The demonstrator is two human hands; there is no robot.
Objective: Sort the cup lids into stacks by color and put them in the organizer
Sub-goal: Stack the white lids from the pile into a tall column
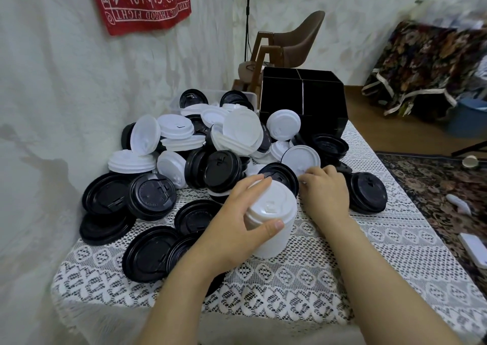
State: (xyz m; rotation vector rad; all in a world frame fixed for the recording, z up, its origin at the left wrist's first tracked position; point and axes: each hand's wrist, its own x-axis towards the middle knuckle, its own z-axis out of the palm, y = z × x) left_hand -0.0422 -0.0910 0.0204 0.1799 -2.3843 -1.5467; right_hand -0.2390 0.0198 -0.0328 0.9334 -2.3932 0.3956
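We list one black organizer (303, 94), its top split by crossed dividers, standing at the far end of the table. Just in front of it lies one heap of lids (210, 144), black and white mixed, too overlapped for us to count. At least six black lids lie loose on the lace tablecloth (329, 273) at front left. One short stack of black lids (369, 191) sits at right, and one clear tub (210, 98) behind the heap.

Hands, two:
- Our left hand (237, 213) holds one stack of white lids (274, 220) above the cloth, thumb across its near side and fingers over the top.
- Our right hand (325, 186) lies palm down, its curled fingertips at the rim of a white lid (301, 157). We cannot tell whether it grips.
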